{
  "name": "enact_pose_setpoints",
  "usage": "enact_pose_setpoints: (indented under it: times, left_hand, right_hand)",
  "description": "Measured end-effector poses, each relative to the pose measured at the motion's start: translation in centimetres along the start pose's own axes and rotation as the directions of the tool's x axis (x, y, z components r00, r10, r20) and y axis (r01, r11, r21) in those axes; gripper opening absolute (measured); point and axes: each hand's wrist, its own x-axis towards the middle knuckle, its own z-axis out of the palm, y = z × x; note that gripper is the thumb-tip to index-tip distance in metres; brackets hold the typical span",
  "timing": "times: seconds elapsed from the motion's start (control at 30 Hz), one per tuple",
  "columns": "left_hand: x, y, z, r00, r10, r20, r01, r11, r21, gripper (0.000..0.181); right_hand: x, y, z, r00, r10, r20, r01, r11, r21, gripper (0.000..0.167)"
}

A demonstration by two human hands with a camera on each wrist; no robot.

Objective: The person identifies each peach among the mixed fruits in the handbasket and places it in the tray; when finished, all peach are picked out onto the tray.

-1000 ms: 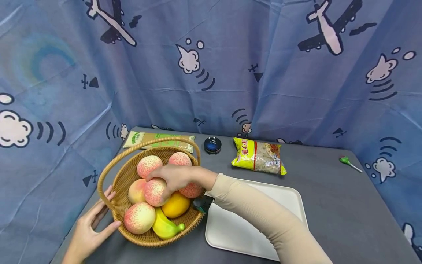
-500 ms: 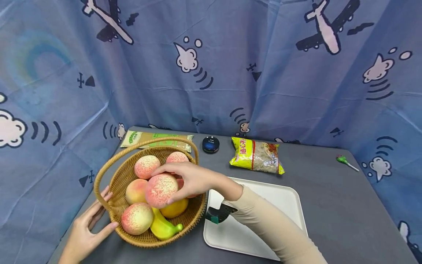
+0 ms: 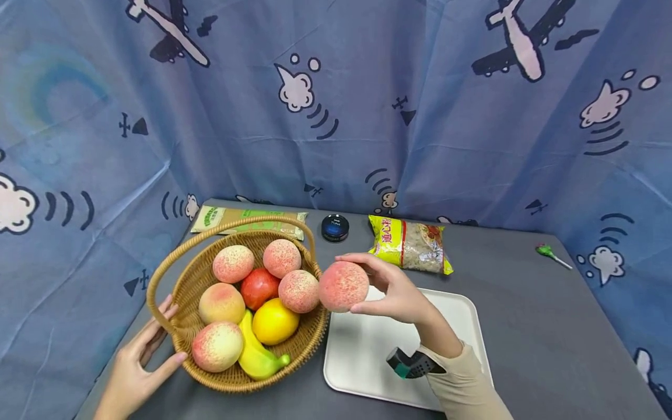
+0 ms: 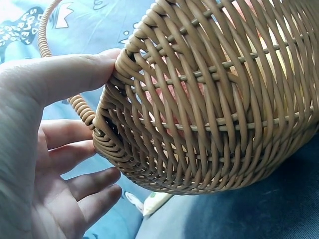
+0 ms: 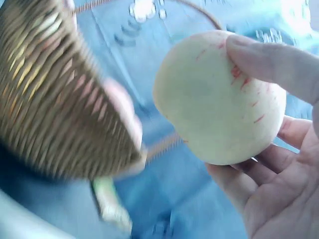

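A brown wicker basket (image 3: 310, 344) with an arched handle stands on the left of the table, tilted open toward me. Inside lie several peaches (image 3: 217, 346), a red apple (image 3: 259, 289), a yellow lemon-like fruit (image 3: 275, 322) and bananas (image 3: 257, 353). My left hand (image 3: 137, 360) touches the basket's left end with extended fingers; in the left wrist view the thumb (image 4: 75, 72) rests against the rim. My right hand (image 3: 396, 291) holds a pink speckled peach (image 3: 343, 286) between thumb and fingers, just right of the basket rim and above the white tray (image 3: 378, 361).
Behind the basket lies a long green-and-tan packet (image 3: 210, 217). A round dark tuna tin (image 3: 335, 227) and a yellow bag of pasta (image 3: 412, 244) stand along the back. A green lollipop (image 3: 547, 251) lies far right. A patterned blue curtain (image 3: 336, 105) surrounds the table.
My right hand has lifted the peach out of the basket and carried it right, past the rim, uncovering the red apple. The left hand stays at the basket's left end.
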Motion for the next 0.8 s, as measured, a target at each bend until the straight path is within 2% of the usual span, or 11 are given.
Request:
enact_pose_setpoints:
  times: [0.1,0.23,0.4,0.5,0.6,0.8]
  left_hand:
    - [0.1,0.0,0.1,1.000,-0.010,0.001,0.010,1.000,-0.024,0.078]
    - [0.1,0.1,0.1,1.000,-0.013,-0.001,0.013,0.998,-0.057,0.077]
    - [0.1,0.2,0.2,1.000,-0.008,-0.005,0.008,0.998,-0.069,0.076]
    - [0.1,0.2,0.2,1.000,-0.006,-0.003,0.006,0.999,-0.054,0.077]
    - [0.0,0.1,0.2,1.000,0.012,-0.001,-0.012,0.999,-0.034,0.077]
    - [0.0,0.0,0.2,1.000,0.028,-0.004,-0.028,1.000,-0.008,0.078]
  right_hand:
    - [-2.1,2.0,-0.6,0.991,0.064,-0.122,-0.066,0.998,-0.011,0.071]
    - [-4.1,4.9,-0.8,0.952,0.168,-0.256,-0.177,0.984,-0.011,0.069]
    - [-5.1,8.0,-1.0,0.898,0.300,-0.321,-0.316,0.949,0.003,0.069]
    - [-5.3,9.2,-0.9,0.876,0.349,-0.333,-0.358,0.933,0.035,0.068]
    - [-5.2,10.3,-0.7,0.876,0.360,-0.321,-0.354,0.932,0.080,0.068]
    - [-5.1,12.0,-0.1,0.901,0.341,-0.268,-0.303,0.937,0.173,0.070]
